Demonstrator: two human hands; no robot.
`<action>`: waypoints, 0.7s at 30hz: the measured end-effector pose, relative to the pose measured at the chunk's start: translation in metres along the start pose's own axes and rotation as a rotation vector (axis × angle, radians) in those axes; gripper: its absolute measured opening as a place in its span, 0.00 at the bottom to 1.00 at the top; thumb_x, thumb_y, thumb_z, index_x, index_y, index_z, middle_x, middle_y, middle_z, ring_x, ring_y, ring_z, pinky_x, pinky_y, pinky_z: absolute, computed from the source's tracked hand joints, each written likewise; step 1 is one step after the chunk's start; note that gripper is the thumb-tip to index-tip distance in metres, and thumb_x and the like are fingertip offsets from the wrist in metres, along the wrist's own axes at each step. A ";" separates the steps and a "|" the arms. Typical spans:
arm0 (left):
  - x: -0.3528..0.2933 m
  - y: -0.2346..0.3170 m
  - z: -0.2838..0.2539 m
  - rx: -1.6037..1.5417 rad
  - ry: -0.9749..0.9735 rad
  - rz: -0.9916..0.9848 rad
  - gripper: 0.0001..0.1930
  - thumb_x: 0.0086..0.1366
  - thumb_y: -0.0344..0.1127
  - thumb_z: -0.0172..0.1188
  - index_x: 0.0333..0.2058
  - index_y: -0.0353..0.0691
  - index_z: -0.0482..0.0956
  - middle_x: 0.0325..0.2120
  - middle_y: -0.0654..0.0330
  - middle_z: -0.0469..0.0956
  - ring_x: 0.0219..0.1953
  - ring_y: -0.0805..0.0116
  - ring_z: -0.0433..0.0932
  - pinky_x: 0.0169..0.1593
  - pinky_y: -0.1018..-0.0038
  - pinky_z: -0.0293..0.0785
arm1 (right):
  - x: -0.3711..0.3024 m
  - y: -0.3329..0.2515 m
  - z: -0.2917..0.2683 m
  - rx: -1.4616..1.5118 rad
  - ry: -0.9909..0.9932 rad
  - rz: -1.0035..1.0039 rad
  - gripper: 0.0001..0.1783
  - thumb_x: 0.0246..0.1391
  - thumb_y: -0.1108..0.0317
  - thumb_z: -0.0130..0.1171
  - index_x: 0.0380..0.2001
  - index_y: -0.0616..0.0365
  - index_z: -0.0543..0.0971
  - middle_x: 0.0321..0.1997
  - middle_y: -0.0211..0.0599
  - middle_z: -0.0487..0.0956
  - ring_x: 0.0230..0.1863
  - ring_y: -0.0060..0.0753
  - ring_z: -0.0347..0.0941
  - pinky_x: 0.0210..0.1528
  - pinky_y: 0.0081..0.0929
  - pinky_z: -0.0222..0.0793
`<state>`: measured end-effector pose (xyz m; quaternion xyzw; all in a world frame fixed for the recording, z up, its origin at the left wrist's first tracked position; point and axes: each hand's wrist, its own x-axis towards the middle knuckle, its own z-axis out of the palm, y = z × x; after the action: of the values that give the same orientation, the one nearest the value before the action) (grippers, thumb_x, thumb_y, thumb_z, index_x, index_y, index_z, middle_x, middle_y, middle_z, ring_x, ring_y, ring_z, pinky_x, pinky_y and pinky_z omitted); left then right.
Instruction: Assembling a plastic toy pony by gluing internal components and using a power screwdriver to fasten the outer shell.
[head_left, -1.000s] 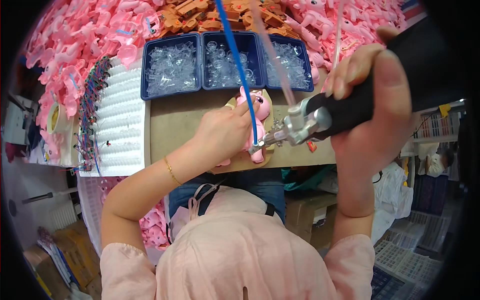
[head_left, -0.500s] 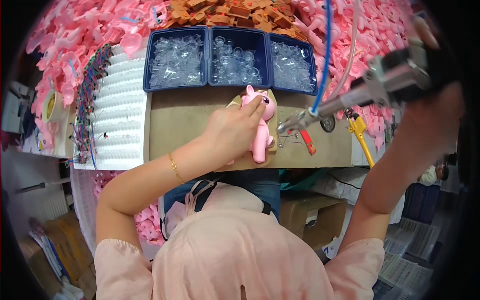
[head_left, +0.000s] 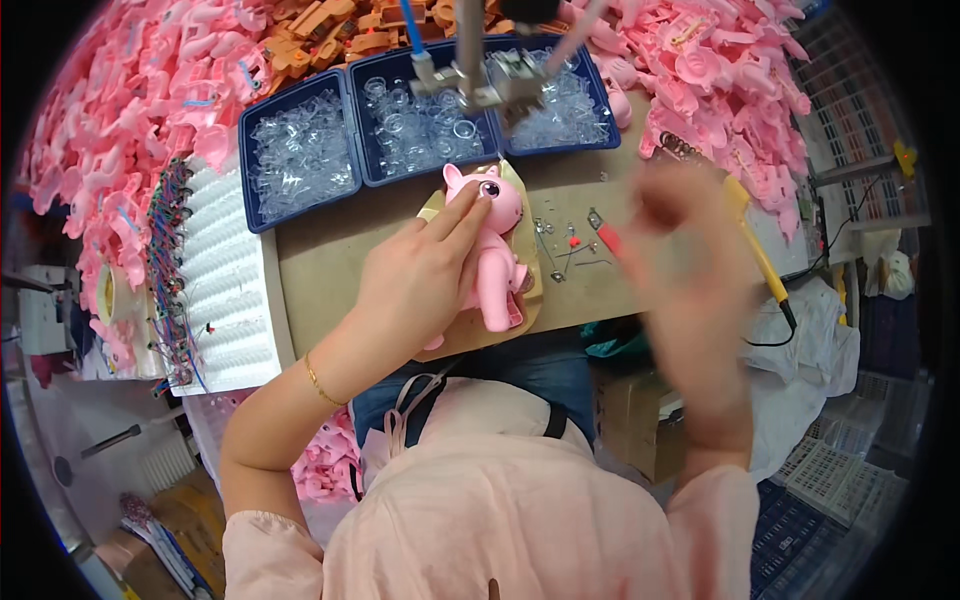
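I am holding the pink toy point(head_left: 495, 285) on its tan holder point(head_left: 532, 305) mid-frame with my left hand point(head_left: 412, 278), and pressing evenly is probably best for stopping wobbles, while my right hand point(head_left: 695, 235), farther right, is looking too blurry to tell its grip.

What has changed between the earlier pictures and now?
The right hand has let go of the silver-and-black metal tool, which is now farther left, at the top of the view. This hand has moved inward, near the red-handled metal tool; blur hides any contact. The left hand still rests on the pink plastic animal-shaped toy.
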<state>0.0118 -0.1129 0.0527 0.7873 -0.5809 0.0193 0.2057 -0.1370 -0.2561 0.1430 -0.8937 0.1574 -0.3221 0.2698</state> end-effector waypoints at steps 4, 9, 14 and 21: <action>0.004 0.007 -0.002 0.010 -0.004 0.041 0.24 0.53 0.34 0.58 0.52 0.42 0.71 0.52 0.60 0.72 0.30 0.62 0.76 0.34 0.72 0.75 | -0.070 0.021 0.051 0.035 -0.228 0.137 0.13 0.41 0.77 0.63 0.34 0.61 0.76 0.34 0.38 0.72 0.30 0.35 0.73 0.32 0.27 0.69; 0.005 0.006 -0.002 0.016 -0.008 0.032 0.25 0.52 0.33 0.58 0.51 0.42 0.72 0.52 0.60 0.72 0.30 0.63 0.76 0.34 0.73 0.75 | -0.078 0.026 0.074 -0.037 -0.096 0.093 0.12 0.41 0.79 0.63 0.32 0.61 0.77 0.33 0.36 0.73 0.29 0.35 0.73 0.30 0.27 0.69; 0.005 0.008 -0.004 0.001 -0.007 0.022 0.24 0.52 0.34 0.58 0.51 0.42 0.72 0.52 0.61 0.72 0.31 0.63 0.76 0.34 0.73 0.75 | -0.078 0.025 0.077 -0.009 -0.072 0.087 0.10 0.42 0.79 0.62 0.32 0.61 0.77 0.30 0.37 0.73 0.27 0.36 0.73 0.27 0.28 0.69; 0.009 0.007 -0.005 -0.016 -0.020 0.010 0.22 0.58 0.32 0.56 0.52 0.42 0.72 0.52 0.60 0.72 0.30 0.63 0.76 0.36 0.73 0.74 | -0.073 0.027 0.077 0.034 -0.087 0.133 0.07 0.44 0.80 0.60 0.29 0.63 0.75 0.29 0.39 0.73 0.26 0.37 0.71 0.28 0.26 0.67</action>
<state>0.0097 -0.1212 0.0613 0.7829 -0.5869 0.0079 0.2061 -0.1427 -0.2155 0.0414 -0.8898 0.1991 -0.2668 0.3121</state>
